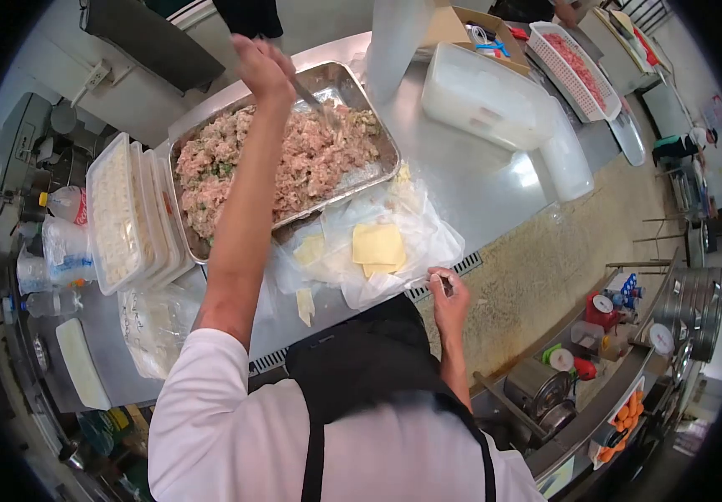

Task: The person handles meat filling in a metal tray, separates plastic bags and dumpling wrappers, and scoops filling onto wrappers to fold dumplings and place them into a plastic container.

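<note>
My left hand [262, 69] is closed around the handle of a metal utensil [309, 96], whose lower end is in the minced filling. This pinkish filling with green bits [311, 155] lies in a large metal tray [394, 159]. Beside the table's front edge, my right hand [449, 293] has its fingers curled together near the plastic sheet. Whatever those fingers hold is too small to make out. Between tray and right hand, a stack of square yellow wrappers [378, 246] rests on crumpled clear plastic [440, 238]. A loose wrapper piece [305, 306] lies nearer my body.
Stacked white containers [114, 216] and a plastic bag [156, 326] stand left of the tray. Translucent tubs [486, 96], a cardboard box [482, 33] and a pink basket of red meat [574, 71] are at the upper right. A co-worker's hand shows beyond.
</note>
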The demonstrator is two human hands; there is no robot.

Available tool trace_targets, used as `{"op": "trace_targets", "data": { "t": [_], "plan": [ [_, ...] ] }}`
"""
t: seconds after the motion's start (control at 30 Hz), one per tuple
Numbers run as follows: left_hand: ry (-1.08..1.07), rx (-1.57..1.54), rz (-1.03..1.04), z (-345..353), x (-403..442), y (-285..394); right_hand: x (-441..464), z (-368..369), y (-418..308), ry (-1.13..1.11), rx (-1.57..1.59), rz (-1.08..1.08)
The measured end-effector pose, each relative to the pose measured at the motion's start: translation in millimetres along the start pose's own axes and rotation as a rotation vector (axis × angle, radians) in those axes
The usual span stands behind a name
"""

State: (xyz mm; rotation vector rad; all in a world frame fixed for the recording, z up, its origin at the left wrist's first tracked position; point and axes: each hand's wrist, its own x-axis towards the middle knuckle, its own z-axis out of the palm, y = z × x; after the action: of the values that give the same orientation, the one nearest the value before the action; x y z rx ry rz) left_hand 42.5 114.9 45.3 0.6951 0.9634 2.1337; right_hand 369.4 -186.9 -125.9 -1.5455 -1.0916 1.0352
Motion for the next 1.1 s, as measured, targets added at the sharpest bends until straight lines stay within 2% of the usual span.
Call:
{"op": "trace_targets", "data": {
  "t": [0.07, 0.13, 0.2, 0.27, 0.33, 0.37, 0.43, 0.53, 0.67, 0.7, 0.77, 0.83, 0.93, 1.0, 1.03, 1.1],
  "plan": [
    [-0.007, -0.052, 0.03, 4.9, 24.0, 14.7, 2.1, -2.7, 6.8, 0.003, 0.025, 0.025],
    [-0.092, -0.094, 0.149, 6.0, 48.2, 13.8, 4.3, -3.1, 0.2, 0.002, 0.035, 0.041],
    [0.122, -0.028, 0.108, 6.2, 40.6, -21.7, 7.6, -1.5, -3.6, 0.009, 0.013, 0.027],
    [0.374, 0.091, -0.081, -21.4, 29.7, -106.4, 7.5, 3.6, -8.7, 0.013, -0.005, 0.013],
    [0.222, -0.068, -0.203, -37.0, -18.4, -128.5, 9.8, 7.7, -17.0, -0.024, 0.015, 0.018],
    [0.218, -0.077, -0.202, -29.9, -17.8, -125.6, 16.0, 8.9, -20.2, -0.019, 0.013, 0.01],
    [-0.086, -0.042, -0.212, -24.7, -27.1, -110.4, 10.4, 5.9, -21.0, -0.051, 0.044, 0.051],
    [-0.098, -0.035, -0.081, 7.0, -11.4, -45.3, 14.0, 1.6, -4.1, -0.014, 0.052, 0.016],
    [-0.1, -0.017, 0.109, 9.2, 33.5, -13.2, 15.4, -2.3, -7.3, 0.015, 0.075, 0.035],
    [-0.102, -0.015, 0.111, 5.1, 37.6, -27.2, 16.1, -1.6, -7.1, 0.017, 0.063, 0.032],
    [0.162, 0.137, 0.033, -21.7, 34.8, -83.6, 15.2, 2.7, -6.5, 0.015, 0.057, 0.026],
    [0.199, -0.035, -0.093, -44.0, -7.7, -123.6, 17.7, 7.9, -7.9, -0.012, 0.001, -0.002],
    [0.112, 0.014, -0.154, -35.5, -52.8, -103.0, 16.2, 11.7, -21.2, -0.041, 0.034, 0.02],
    [-0.14, 0.003, -0.262, -22.2, -61.9, -72.1, 14.1, 9.3, -21.3, -0.055, 0.059, 0.063],
    [-0.132, -0.018, -0.254, -15.5, -55.8, -60.0, 16.2, 6.6, -14.7, -0.048, 0.035, 0.047],
    [-0.116, 0.033, -0.021, -4.2, -25.8, -34.9, 16.8, 2.3, -6.4, -0.037, 0.014, 0.031]
  ]
}}
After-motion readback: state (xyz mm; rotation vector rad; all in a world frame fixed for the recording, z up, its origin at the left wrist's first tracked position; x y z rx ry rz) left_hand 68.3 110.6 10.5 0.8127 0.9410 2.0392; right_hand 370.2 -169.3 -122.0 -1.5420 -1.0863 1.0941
